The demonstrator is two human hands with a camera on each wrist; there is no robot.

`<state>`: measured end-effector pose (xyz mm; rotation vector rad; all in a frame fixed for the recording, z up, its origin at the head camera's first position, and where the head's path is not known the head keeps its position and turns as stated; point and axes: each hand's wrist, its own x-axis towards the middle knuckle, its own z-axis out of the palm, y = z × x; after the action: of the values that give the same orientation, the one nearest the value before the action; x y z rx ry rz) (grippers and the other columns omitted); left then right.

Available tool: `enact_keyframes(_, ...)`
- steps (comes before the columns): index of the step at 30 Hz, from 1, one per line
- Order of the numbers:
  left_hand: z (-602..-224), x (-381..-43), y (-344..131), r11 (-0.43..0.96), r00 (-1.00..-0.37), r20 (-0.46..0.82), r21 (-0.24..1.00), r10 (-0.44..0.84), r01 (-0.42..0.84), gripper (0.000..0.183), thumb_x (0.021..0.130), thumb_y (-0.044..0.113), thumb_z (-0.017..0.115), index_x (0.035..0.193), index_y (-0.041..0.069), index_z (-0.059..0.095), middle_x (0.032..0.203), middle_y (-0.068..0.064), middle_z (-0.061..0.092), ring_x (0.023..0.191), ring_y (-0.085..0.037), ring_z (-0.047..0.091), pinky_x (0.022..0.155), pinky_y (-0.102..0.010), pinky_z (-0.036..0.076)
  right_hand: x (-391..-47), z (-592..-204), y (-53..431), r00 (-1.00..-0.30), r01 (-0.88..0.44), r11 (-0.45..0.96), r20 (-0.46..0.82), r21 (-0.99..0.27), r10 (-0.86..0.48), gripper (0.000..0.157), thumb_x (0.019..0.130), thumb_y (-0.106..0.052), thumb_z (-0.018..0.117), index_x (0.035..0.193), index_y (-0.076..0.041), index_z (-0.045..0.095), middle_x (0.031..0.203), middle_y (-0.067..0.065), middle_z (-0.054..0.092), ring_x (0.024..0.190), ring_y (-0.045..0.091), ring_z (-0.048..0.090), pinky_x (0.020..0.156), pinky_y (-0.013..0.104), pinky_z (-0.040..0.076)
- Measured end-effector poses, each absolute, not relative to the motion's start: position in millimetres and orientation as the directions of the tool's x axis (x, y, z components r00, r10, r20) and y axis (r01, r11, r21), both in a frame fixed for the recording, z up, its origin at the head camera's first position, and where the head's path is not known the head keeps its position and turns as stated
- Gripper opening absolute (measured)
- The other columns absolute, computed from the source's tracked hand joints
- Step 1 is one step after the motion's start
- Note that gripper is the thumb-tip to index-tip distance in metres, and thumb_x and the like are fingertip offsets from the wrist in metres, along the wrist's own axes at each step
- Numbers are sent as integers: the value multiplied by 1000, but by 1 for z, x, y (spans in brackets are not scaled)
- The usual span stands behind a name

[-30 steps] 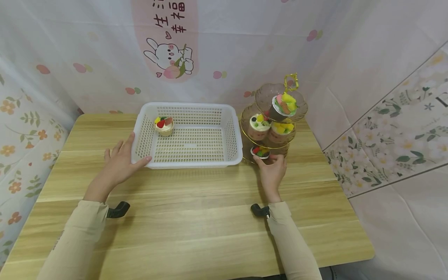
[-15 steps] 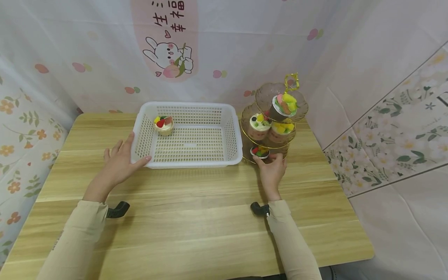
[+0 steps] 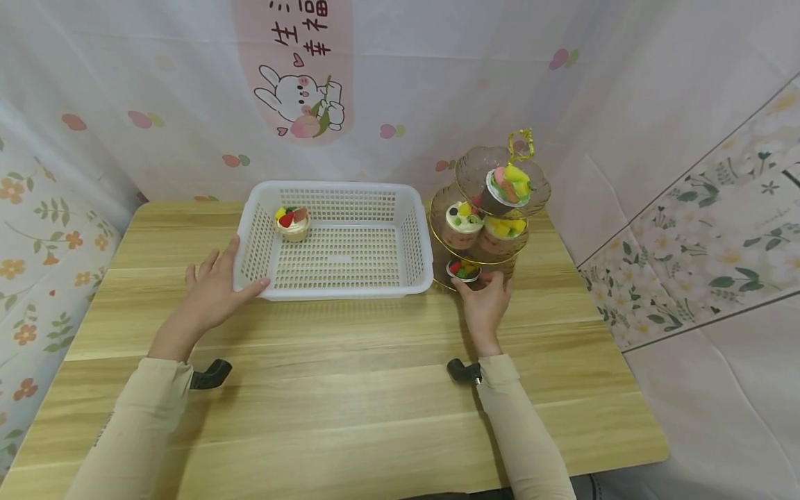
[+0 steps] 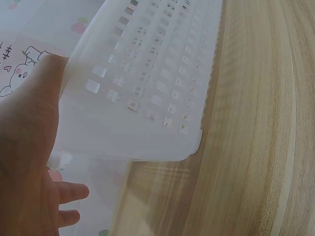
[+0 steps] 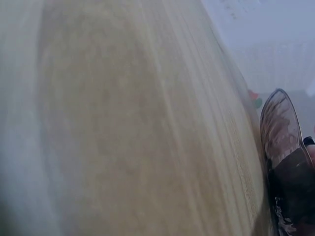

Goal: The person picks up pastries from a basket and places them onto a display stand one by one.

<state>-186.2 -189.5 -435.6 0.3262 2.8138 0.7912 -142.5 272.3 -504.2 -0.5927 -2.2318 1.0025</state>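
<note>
My left hand (image 3: 212, 293) rests at the near left corner of a white plastic basket (image 3: 350, 294); the thumb touches its rim, while the other fingers spread along the left side. In the left wrist view, two straight fingertips (image 4: 74, 192) stand apart from the basket wall. A small fruit-topped cupcake (image 3: 294, 223) sits inside the basket at the left. At the bottom tier of a three-tier cake stand (image 3: 528, 201), my right hand (image 3: 484, 305) holds a small dark fruit-topped cupcake (image 3: 464, 269) between thumb and fingers. The right wrist view barely shows this hand.
Two fruit-topped dessert cups, one white-topped (image 3: 462, 226) and one yellow-topped (image 3: 503, 235), stand on the middle tier. A dark fruit cup (image 3: 506, 187) tilts on the top tier, below the gold handle (image 3: 521, 144). A patterned curtain (image 3: 400, 90) hangs behind the wooden table (image 3: 337, 389).
The cupcake at my right hand has tilted slightly, its fruit top now showing more. My left hand and the basket stay in place.
</note>
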Motion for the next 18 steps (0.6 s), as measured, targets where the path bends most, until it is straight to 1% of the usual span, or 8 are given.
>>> enact_keyframes(2,-436,-186,-190,833,-956,-132,532,263,156,106,93,65,51,159,8,-9,160,-35,16,147,-59,4,109,-79,-6,-143,-504,271,-713,144,614,349,-776,608,56,65,-25,93,92,2,53,77,18,55,97,39,49,86,50,39)
enact_keyframes(3,-436,-186,-190,833,-955,-134,532,263,155,106,93,65,51,159,8,-9,160,-35,16,147,-58,4,109,-79,-6,-142,-504,271,-714,144,615,349,-775,607,56,65,-25,93,92,2,53,78,17,55,97,38,49,85,49,39)
enact_keyframes(5,-436,-186,-190,832,-955,-137,533,263,153,106,92,65,51,159,8,-10,160,-34,15,148,-58,3,109,-79,-7,-142,-503,270,-714,143,616,351,-775,606,55,65,-25,93,92,2,54,77,17,54,98,37,48,84,49,39)
enact_keyframes(7,-436,-186,-190,832,-954,-141,533,263,151,106,92,65,51,159,9,-10,160,-34,15,148,-58,3,109,-79,-7,-142,-503,270,-715,142,615,350,-776,606,54,65,-25,93,92,2,54,78,17,55,101,39,48,86,50,39)
enact_keyframes(10,-436,-186,-190,832,-955,-141,534,263,150,106,92,65,51,159,9,-10,160,-34,15,148,-58,3,109,-79,-7,-142,-503,270,-716,143,617,350,-774,605,53,65,-24,93,92,2,55,80,20,59,105,43,50,93,52,39)
enact_keyframes(12,-437,-187,-190,833,-955,-138,533,261,151,106,92,65,51,159,8,-9,160,-34,16,148,-58,3,109,-79,-7,-142,-504,271,-715,143,625,356,-768,601,52,66,-23,92,93,3,56,84,21,62,106,46,52,101,53,37)
enact_keyframes(15,-437,-187,-190,833,-957,-133,531,259,152,106,92,65,51,159,8,-9,160,-34,17,148,-58,4,109,-79,-7,-143,-505,272,-717,141,645,372,-751,590,49,67,-21,92,93,4,59,87,21,66,103,47,57,114,54,30)
enact_keyframes(18,-437,-187,-190,835,-958,-128,528,258,154,106,92,65,51,159,8,-9,160,-35,17,148,-58,4,109,-79,-6,-144,-506,273,-717,139,660,384,-738,581,46,68,-21,91,92,4,62,86,21,69,100,46,60,121,56,21)
